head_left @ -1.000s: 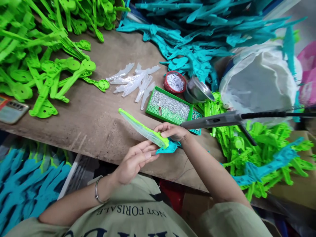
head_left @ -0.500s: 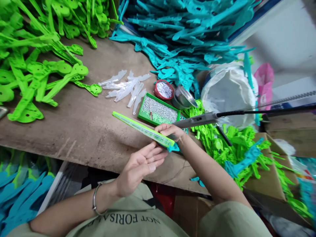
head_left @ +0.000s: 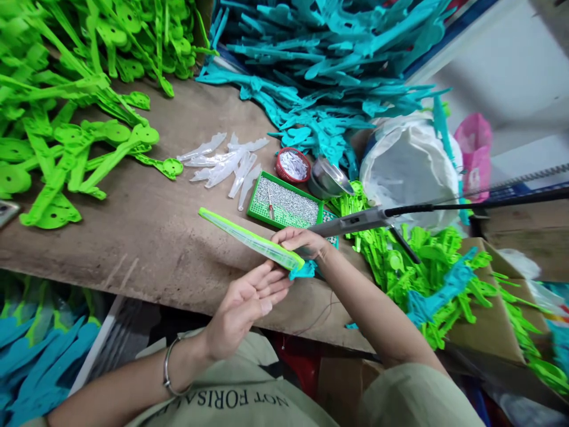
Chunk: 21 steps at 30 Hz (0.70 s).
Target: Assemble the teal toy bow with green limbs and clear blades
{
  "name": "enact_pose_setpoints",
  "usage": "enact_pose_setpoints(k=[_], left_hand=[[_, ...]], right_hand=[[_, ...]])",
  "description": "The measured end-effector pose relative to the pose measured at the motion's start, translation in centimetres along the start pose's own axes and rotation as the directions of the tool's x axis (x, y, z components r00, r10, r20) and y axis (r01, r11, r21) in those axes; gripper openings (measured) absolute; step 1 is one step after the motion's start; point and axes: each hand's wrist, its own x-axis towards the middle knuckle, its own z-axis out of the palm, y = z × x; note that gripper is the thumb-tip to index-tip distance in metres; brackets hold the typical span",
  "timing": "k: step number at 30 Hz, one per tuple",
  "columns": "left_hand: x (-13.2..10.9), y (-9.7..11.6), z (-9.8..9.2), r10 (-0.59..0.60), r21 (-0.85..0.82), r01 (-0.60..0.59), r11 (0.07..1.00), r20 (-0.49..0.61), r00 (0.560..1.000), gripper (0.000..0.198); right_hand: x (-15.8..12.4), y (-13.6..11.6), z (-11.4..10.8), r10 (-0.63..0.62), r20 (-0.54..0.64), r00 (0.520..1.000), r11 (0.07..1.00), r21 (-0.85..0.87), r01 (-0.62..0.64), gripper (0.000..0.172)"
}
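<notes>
A long, flat bright-green plastic piece (head_left: 249,237) is held tilted on edge above the bench, with a translucent layer along its side and a blue plastic part (head_left: 303,270) at its near end. My right hand (head_left: 302,240) is closed on this near end, its fingers over the upper edge. My left hand (head_left: 246,302) is palm up below, fingers stretched out, with the fingertips against the piece's underside. A grey corded power screwdriver (head_left: 351,223) runs behind my right wrist; its tip is hidden, and I cannot tell whether the right hand also grips it.
Behind the piece stand a green tray of small screws (head_left: 288,201), a red basket (head_left: 292,165) of white bits and a metal bowl (head_left: 331,178). Clear plastic pieces (head_left: 226,160) lie beside them. Green parts (head_left: 71,136) and blue parts (head_left: 329,59) are heaped around the bench (head_left: 133,237).
The green piece and both hands have shifted slightly left, and the piece's far end tips a little differently. More of the blue part shows. The hold looks the same.
</notes>
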Motion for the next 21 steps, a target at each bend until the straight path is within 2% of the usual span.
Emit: enact_pose_setpoints(k=[6, 9, 15, 18, 21], left_hand=[[-0.3, 0.4, -0.7, 0.001, 0.055, 0.007, 0.998, -0.138, 0.99, 0.046], [-0.5, 0.2, -1.3, -0.006, 0.068, 0.02, 0.998, -0.207, 0.978, 0.044], [-0.4, -0.3, -1.8, -0.011, 0.082, 0.034, 0.996, -0.275, 0.962, 0.043], [0.2, -0.7, -2.0, 0.001, 0.124, 0.048, 0.991, -0.369, 0.929, 0.05], [0.9, -1.5, -2.7, 0.014, 0.2, 0.094, 0.975, -0.48, 0.877, 0.055]], right_hand=[[1.1, 0.7, 1.0, -0.013, -0.057, 0.998, 0.992, -0.129, 0.006, 0.03], [1.7, 1.5, 1.1, -0.016, -0.052, 0.999, 0.987, -0.16, 0.007, 0.033], [1.8, 1.8, 1.2, -0.061, -0.024, 0.998, 0.958, -0.281, 0.051, 0.034], [1.8, 2.0, 1.4, -0.104, 0.017, 0.994, 0.908, -0.406, 0.102, 0.035], [2.1, 2.6, 2.0, -0.174, 0.032, 0.984, 0.815, -0.557, 0.162, 0.032]])
